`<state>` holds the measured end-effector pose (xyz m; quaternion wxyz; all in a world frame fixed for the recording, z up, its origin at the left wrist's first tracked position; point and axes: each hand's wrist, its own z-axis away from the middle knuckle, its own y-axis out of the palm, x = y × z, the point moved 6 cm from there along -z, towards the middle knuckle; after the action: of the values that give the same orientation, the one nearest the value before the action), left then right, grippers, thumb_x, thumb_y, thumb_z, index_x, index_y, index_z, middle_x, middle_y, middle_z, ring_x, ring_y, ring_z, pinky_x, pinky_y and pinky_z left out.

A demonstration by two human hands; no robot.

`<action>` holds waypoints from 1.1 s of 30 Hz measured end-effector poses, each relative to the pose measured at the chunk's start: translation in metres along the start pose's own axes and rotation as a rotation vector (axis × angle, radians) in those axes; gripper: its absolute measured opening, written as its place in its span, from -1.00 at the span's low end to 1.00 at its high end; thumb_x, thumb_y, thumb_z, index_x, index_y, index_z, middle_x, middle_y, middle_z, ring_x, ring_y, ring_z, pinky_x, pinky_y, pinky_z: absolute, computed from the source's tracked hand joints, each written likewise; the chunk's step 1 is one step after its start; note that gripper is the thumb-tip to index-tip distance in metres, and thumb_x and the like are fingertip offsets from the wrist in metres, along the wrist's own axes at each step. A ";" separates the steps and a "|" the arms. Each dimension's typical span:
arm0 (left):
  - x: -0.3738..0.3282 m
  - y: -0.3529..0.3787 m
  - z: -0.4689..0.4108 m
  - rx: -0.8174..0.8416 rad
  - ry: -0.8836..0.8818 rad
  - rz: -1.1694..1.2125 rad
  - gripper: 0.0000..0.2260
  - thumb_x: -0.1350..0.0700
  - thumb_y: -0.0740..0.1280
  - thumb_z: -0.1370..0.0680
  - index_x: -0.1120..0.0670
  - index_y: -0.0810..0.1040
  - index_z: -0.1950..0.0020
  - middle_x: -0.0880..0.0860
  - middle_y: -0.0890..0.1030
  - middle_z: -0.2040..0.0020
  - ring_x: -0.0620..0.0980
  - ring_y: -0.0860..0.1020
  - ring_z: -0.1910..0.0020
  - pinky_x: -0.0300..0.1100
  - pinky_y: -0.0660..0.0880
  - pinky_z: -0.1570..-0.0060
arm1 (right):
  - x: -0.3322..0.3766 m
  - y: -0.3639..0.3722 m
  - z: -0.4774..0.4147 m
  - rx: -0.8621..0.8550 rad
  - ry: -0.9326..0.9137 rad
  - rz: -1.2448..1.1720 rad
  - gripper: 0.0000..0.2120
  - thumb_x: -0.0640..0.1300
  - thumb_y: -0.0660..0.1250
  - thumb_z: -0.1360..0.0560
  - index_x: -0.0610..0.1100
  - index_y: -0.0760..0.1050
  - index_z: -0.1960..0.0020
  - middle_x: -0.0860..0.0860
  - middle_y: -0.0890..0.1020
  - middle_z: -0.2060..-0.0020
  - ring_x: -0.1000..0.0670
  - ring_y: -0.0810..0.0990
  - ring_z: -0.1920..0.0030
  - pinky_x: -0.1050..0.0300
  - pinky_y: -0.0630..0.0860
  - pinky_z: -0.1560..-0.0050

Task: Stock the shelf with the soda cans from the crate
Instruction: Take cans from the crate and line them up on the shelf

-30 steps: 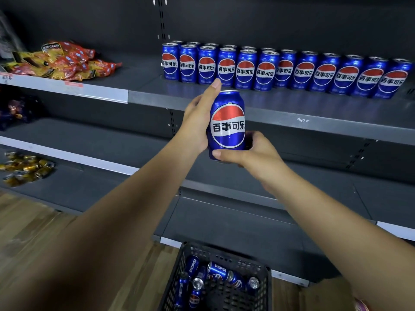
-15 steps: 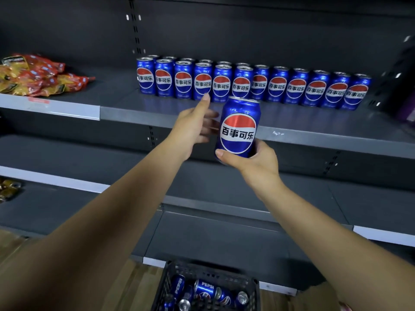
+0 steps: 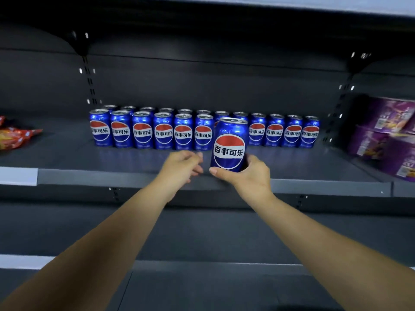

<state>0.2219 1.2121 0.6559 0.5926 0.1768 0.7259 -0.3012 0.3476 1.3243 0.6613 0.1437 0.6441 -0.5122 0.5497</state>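
Observation:
My right hand [image 3: 249, 176] grips a blue soda can [image 3: 229, 145] by its lower part and holds it upright over the front of the dark shelf [image 3: 134, 158]. The can stands in front of a gap in the front row of blue cans [image 3: 164, 131]; a second row stands behind, running on to the right. My left hand [image 3: 182, 168] hovers just left of the held can with loosely curled fingers and holds nothing. The crate is out of view.
Red and yellow snack bags [image 3: 13, 138] lie at the shelf's far left. Purple boxes [image 3: 386, 135] are stacked at the far right. A shelf board [image 3: 224, 10] hangs overhead, and lower dark shelves [image 3: 202, 236] sit beneath my arms.
My left hand has let go of the can and drawn aside to the left. My right hand has carried the can up and forward to the shelf. The view has risen and the crate has left it.

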 end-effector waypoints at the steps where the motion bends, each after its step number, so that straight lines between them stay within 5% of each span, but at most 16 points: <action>1: 0.003 0.005 -0.007 0.010 0.011 -0.059 -0.84 0.04 0.24 -0.59 0.09 0.55 0.07 0.03 0.61 0.19 -0.07 0.55 0.18 -0.25 0.44 0.21 | -0.002 0.000 -0.008 0.000 0.001 0.006 -0.45 0.05 0.62 -0.18 -0.09 0.48 -0.05 0.09 0.59 0.12 0.09 0.57 0.06 0.31 0.47 0.13; 5: 0.015 0.017 -0.037 -0.038 0.069 -0.255 -0.86 0.12 0.30 -0.55 -0.02 0.55 0.22 -0.06 0.61 0.18 -0.04 0.57 0.08 -0.18 0.45 0.06 | -0.018 0.009 -0.035 0.038 0.030 0.086 -0.44 0.05 0.61 -0.19 -0.12 0.50 -0.08 0.08 0.59 0.11 0.13 0.52 0.11 0.36 0.44 0.17; 11: 0.021 0.029 -0.070 -0.091 0.173 -0.440 -0.90 0.20 0.27 -0.53 0.11 0.59 0.06 0.00 0.60 0.01 -0.04 0.56 0.05 -0.24 0.42 0.07 | -0.048 0.028 -0.067 0.081 0.072 0.225 -0.38 0.09 0.61 -0.18 -0.15 0.49 -0.12 0.00 0.65 -0.01 0.04 0.59 0.01 0.21 0.52 0.03; 16: 0.033 0.038 -0.097 -0.056 0.118 -0.397 -0.86 0.24 0.24 -0.54 0.08 0.57 0.13 -0.04 0.60 0.14 -0.10 0.52 0.14 -0.42 0.35 0.27 | -0.057 0.042 -0.093 0.126 0.129 0.291 -0.44 0.02 0.61 -0.21 -0.14 0.51 -0.11 -0.02 0.65 -0.03 0.01 0.60 -0.04 0.24 0.48 0.05; 24: 0.051 0.035 -0.140 -0.168 -0.019 -0.285 -0.86 0.22 0.23 -0.53 0.10 0.57 0.16 0.07 0.63 0.10 0.05 0.56 0.03 -0.10 0.47 0.00 | -0.084 0.061 -0.130 0.117 0.258 0.265 -0.40 0.04 0.61 -0.20 -0.12 0.46 -0.13 -0.02 0.62 -0.07 -0.04 0.57 -0.13 0.15 0.47 -0.07; 28: 0.059 0.034 -0.156 -0.216 -0.074 -0.348 -0.86 0.13 0.22 -0.55 0.02 0.55 0.13 0.03 0.64 0.08 0.03 0.57 0.03 -0.12 0.47 0.02 | -0.093 0.066 -0.146 0.068 0.299 0.375 -0.34 0.16 0.54 -0.26 -0.07 0.39 -0.24 -0.02 0.55 -0.21 -0.07 0.40 -0.35 -0.13 0.15 -0.44; 33: 0.060 0.032 -0.169 -0.237 -0.066 -0.509 -0.81 0.10 0.20 -0.54 0.06 0.59 0.15 0.04 0.65 0.10 0.06 0.56 0.06 -0.14 0.45 0.11 | -0.099 0.074 -0.159 0.042 0.299 0.425 -0.30 0.21 0.46 -0.33 -0.05 0.31 -0.34 -0.04 0.42 -0.35 -0.05 0.23 -0.46 -0.18 -0.11 -0.48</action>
<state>0.1003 1.3391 0.6105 0.5378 -0.0917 0.7572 -0.3591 0.2107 1.4612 0.6051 0.0856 0.4362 -0.5977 0.6672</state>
